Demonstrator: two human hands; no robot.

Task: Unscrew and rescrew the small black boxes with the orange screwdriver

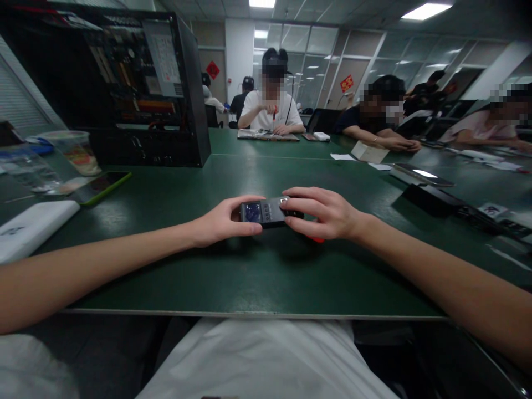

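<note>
A small dark grey handheld device (272,211) with a little screen and a few round buttons lies sideways between my two hands, just above the green table or resting on it; I cannot tell which. My left hand (226,220) grips its screen end, thumb along the near edge and fingers behind. Over the other end, my right hand (322,210) curls its fingers, with fingertips on the device's top face and near edge. That end is partly hidden. Something red (317,239) shows beneath my right hand, and its kind cannot be made out.
An open black computer case (195,100) stands at the left back. Near it are a plastic cup (77,152), a green-edged phone (103,185) and a white box (37,227). Black boxes (436,205) and a phone (424,174) lie right. People sit across the table (249,282).
</note>
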